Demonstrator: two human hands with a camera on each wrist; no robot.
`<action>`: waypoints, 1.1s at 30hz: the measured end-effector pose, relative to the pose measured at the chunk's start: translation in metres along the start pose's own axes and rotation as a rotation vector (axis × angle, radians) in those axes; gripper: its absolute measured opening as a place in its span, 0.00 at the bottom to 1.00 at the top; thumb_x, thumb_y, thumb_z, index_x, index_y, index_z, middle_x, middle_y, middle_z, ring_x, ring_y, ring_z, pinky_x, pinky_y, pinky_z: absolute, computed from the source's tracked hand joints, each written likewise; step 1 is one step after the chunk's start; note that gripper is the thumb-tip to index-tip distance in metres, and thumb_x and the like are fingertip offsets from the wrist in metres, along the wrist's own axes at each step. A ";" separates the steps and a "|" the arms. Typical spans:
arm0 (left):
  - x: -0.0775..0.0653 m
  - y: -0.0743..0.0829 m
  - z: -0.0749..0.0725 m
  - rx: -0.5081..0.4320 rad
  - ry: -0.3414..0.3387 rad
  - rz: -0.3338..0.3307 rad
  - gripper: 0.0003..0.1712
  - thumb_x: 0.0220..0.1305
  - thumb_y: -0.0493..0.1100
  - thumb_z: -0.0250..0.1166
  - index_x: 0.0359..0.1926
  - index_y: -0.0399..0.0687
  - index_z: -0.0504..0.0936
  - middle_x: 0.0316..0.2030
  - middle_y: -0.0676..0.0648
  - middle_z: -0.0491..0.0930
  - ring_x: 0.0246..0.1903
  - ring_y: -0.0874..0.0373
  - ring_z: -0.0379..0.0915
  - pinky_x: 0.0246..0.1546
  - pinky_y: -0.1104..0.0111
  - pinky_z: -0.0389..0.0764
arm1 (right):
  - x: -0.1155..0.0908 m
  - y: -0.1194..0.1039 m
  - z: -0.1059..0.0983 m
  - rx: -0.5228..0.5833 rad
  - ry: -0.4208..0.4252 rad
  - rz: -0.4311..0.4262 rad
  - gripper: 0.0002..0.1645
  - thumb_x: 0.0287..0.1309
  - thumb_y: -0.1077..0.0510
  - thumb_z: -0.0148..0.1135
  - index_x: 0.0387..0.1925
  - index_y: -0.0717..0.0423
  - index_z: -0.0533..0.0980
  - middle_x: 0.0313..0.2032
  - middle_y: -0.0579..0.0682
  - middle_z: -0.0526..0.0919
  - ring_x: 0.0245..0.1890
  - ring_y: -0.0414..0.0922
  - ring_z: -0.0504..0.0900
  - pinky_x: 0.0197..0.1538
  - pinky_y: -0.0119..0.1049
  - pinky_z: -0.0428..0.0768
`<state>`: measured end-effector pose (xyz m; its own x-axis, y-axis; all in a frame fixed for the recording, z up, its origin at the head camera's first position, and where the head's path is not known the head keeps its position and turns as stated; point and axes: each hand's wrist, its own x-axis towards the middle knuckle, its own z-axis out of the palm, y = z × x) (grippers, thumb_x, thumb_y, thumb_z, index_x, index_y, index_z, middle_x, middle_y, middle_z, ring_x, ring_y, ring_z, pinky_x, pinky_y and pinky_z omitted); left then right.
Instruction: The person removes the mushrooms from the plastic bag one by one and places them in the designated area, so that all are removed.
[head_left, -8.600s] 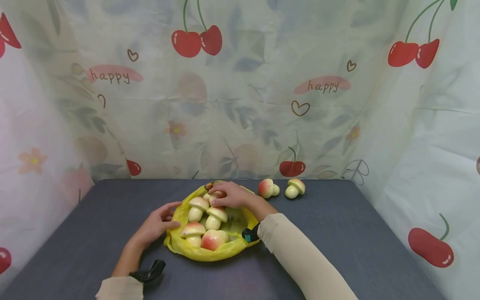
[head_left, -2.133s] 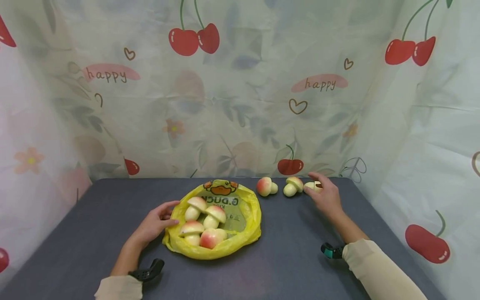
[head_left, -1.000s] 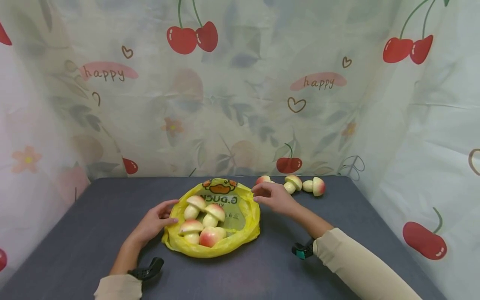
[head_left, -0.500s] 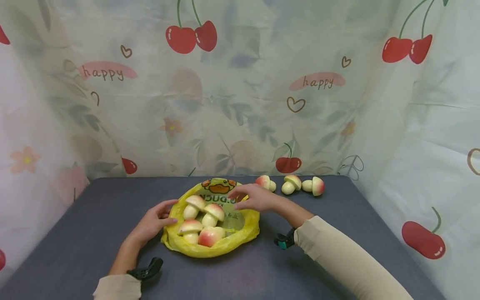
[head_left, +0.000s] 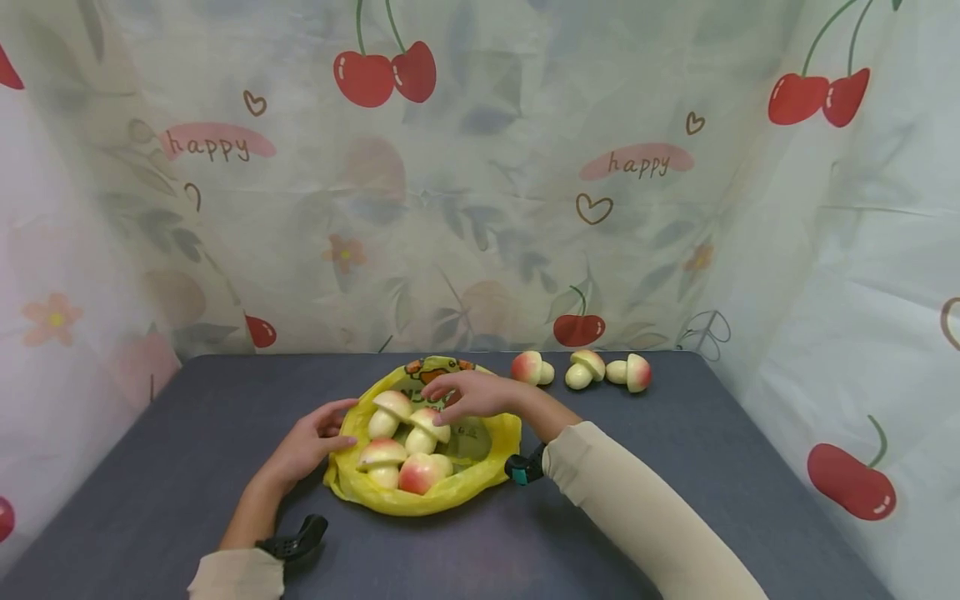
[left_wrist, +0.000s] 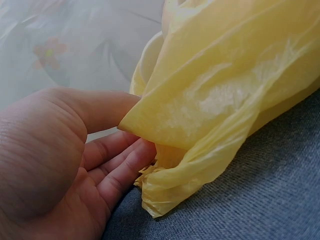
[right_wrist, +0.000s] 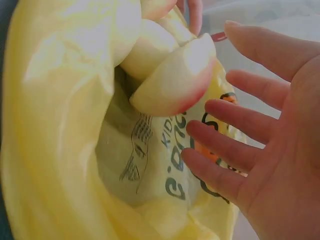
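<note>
A yellow plastic bag (head_left: 420,502) lies with its mouth spread wide on the dark table. Inside are several toy mushrooms with pink-tinged cream caps, among them one mushroom (head_left: 382,462) at the near left and another with its rounded cap (head_left: 423,473) up front. My left hand (head_left: 300,446) holds the bag's left edge; in the left wrist view the thumb and fingertips meet the yellow plastic (left_wrist: 200,110). My right hand (head_left: 476,393) hovers over the bag with fingers spread and nothing in them. The right wrist view shows its fingertips near a mushroom cap (right_wrist: 175,82).
Three more toy mushrooms sit in a row at the table's back right: one on its side (head_left: 529,367), a middle one (head_left: 585,369) and a right one (head_left: 633,372). A cherry-print curtain (head_left: 480,208) stands behind the table (head_left: 600,500) and along both sides.
One toy mushroom has gone from the bag to the right end of the back row, where my right hand released it. That hand has since moved left over the bag; my left hand stays put.
</note>
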<state>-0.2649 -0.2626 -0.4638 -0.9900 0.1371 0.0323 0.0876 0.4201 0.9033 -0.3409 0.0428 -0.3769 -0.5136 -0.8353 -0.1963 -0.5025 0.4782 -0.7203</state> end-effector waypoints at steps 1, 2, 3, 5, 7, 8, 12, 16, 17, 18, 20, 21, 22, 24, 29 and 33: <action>0.000 -0.001 0.000 0.003 0.000 0.002 0.36 0.64 0.39 0.66 0.70 0.39 0.63 0.53 0.34 0.76 0.47 0.48 0.75 0.44 0.59 0.76 | 0.002 0.000 0.001 0.005 -0.006 0.006 0.32 0.66 0.51 0.60 0.68 0.56 0.66 0.65 0.59 0.68 0.63 0.58 0.69 0.55 0.38 0.73; 0.001 -0.001 0.000 0.004 -0.001 0.002 0.36 0.64 0.39 0.66 0.70 0.39 0.63 0.52 0.34 0.76 0.47 0.48 0.75 0.44 0.60 0.76 | 0.005 0.001 0.001 0.009 -0.010 0.012 0.33 0.66 0.51 0.61 0.68 0.57 0.66 0.65 0.59 0.68 0.63 0.57 0.69 0.55 0.38 0.73; 0.001 -0.002 0.001 0.008 -0.001 0.003 0.36 0.65 0.38 0.66 0.70 0.38 0.63 0.52 0.34 0.76 0.47 0.47 0.75 0.44 0.60 0.76 | 0.007 0.001 0.002 0.015 -0.014 0.017 0.33 0.66 0.51 0.61 0.68 0.57 0.66 0.66 0.59 0.68 0.63 0.57 0.69 0.56 0.38 0.73; 0.002 -0.003 0.001 0.007 -0.003 0.003 0.35 0.65 0.38 0.65 0.70 0.38 0.63 0.52 0.34 0.76 0.47 0.47 0.74 0.44 0.60 0.76 | 0.010 0.001 0.004 0.027 -0.016 0.023 0.33 0.65 0.52 0.61 0.68 0.58 0.66 0.65 0.59 0.68 0.63 0.57 0.68 0.56 0.38 0.73; 0.002 -0.003 0.001 0.011 -0.004 0.004 0.35 0.65 0.37 0.65 0.70 0.37 0.63 0.52 0.34 0.76 0.46 0.47 0.74 0.44 0.61 0.76 | 0.013 0.002 0.005 0.028 -0.018 0.030 0.33 0.65 0.52 0.62 0.68 0.57 0.65 0.65 0.58 0.68 0.63 0.55 0.68 0.56 0.38 0.72; 0.002 -0.002 0.001 0.009 -0.005 0.005 0.35 0.65 0.36 0.65 0.70 0.36 0.63 0.52 0.34 0.75 0.47 0.46 0.74 0.44 0.61 0.76 | 0.015 0.003 0.006 0.027 -0.018 0.032 0.33 0.65 0.52 0.62 0.68 0.57 0.66 0.65 0.58 0.69 0.64 0.54 0.68 0.56 0.38 0.72; 0.001 0.001 0.001 0.021 -0.007 0.004 0.35 0.65 0.37 0.64 0.70 0.36 0.63 0.52 0.34 0.75 0.47 0.47 0.74 0.44 0.60 0.76 | 0.020 0.005 0.009 -0.011 -0.017 0.051 0.33 0.63 0.51 0.64 0.67 0.53 0.68 0.63 0.53 0.70 0.64 0.51 0.68 0.56 0.37 0.71; 0.002 0.000 0.001 0.020 -0.004 0.002 0.34 0.66 0.37 0.64 0.70 0.37 0.63 0.52 0.33 0.75 0.47 0.46 0.74 0.45 0.58 0.76 | 0.023 0.005 0.009 -0.046 -0.005 0.064 0.32 0.61 0.50 0.66 0.65 0.49 0.70 0.61 0.51 0.72 0.62 0.50 0.69 0.57 0.37 0.70; 0.002 -0.001 0.001 0.019 -0.003 0.002 0.34 0.66 0.37 0.64 0.70 0.37 0.63 0.53 0.33 0.75 0.47 0.46 0.74 0.45 0.58 0.76 | 0.024 0.005 0.009 -0.050 -0.004 0.064 0.32 0.61 0.50 0.66 0.65 0.50 0.70 0.61 0.51 0.73 0.62 0.50 0.69 0.57 0.37 0.70; 0.003 -0.001 0.001 0.018 -0.001 0.001 0.34 0.66 0.37 0.64 0.70 0.37 0.63 0.53 0.33 0.75 0.47 0.46 0.74 0.45 0.58 0.76 | 0.024 0.005 0.009 -0.053 -0.002 0.063 0.32 0.61 0.50 0.67 0.65 0.49 0.71 0.61 0.51 0.73 0.62 0.50 0.69 0.57 0.37 0.70; 0.002 0.000 0.001 0.016 0.001 0.000 0.34 0.66 0.38 0.64 0.70 0.38 0.63 0.53 0.33 0.75 0.48 0.46 0.74 0.45 0.58 0.76 | 0.024 0.005 0.009 -0.056 -0.002 0.060 0.32 0.60 0.51 0.67 0.65 0.50 0.71 0.60 0.51 0.73 0.62 0.50 0.69 0.56 0.37 0.70; 0.002 0.000 0.001 0.017 0.003 0.001 0.34 0.66 0.39 0.65 0.70 0.38 0.63 0.53 0.34 0.75 0.47 0.47 0.74 0.45 0.59 0.76 | 0.024 0.005 0.009 -0.057 -0.002 0.060 0.32 0.60 0.51 0.67 0.65 0.50 0.71 0.60 0.51 0.73 0.62 0.50 0.69 0.57 0.37 0.70; 0.001 0.001 0.001 0.016 0.004 0.001 0.35 0.65 0.39 0.65 0.70 0.39 0.64 0.53 0.34 0.76 0.47 0.47 0.74 0.45 0.59 0.76 | 0.024 0.005 0.009 -0.057 -0.001 0.060 0.32 0.59 0.51 0.68 0.64 0.50 0.71 0.60 0.51 0.73 0.62 0.50 0.69 0.57 0.37 0.70; 0.000 0.003 0.001 0.017 0.006 0.002 0.35 0.65 0.40 0.65 0.70 0.39 0.64 0.53 0.34 0.76 0.46 0.48 0.75 0.45 0.59 0.76 | 0.023 0.005 0.009 -0.051 0.002 0.058 0.32 0.59 0.52 0.68 0.64 0.51 0.71 0.61 0.50 0.73 0.62 0.50 0.69 0.58 0.38 0.69; -0.002 0.005 0.001 0.018 0.013 0.003 0.35 0.65 0.40 0.66 0.69 0.40 0.65 0.52 0.35 0.77 0.46 0.48 0.75 0.45 0.60 0.76 | 0.020 0.009 0.008 -0.049 0.018 0.042 0.32 0.59 0.53 0.68 0.64 0.50 0.72 0.61 0.47 0.74 0.62 0.48 0.69 0.59 0.37 0.69; -0.003 0.006 0.002 0.018 0.019 -0.007 0.35 0.64 0.40 0.66 0.69 0.40 0.65 0.51 0.37 0.77 0.46 0.48 0.75 0.44 0.60 0.76 | 0.014 0.013 0.005 -0.013 0.028 0.032 0.32 0.59 0.54 0.68 0.65 0.54 0.71 0.61 0.47 0.73 0.62 0.48 0.69 0.58 0.37 0.70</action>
<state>-0.2616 -0.2590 -0.4593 -0.9926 0.1169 0.0341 0.0823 0.4373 0.8955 -0.3514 0.0361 -0.3920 -0.5491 -0.8114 -0.2005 -0.4940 0.5086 -0.7052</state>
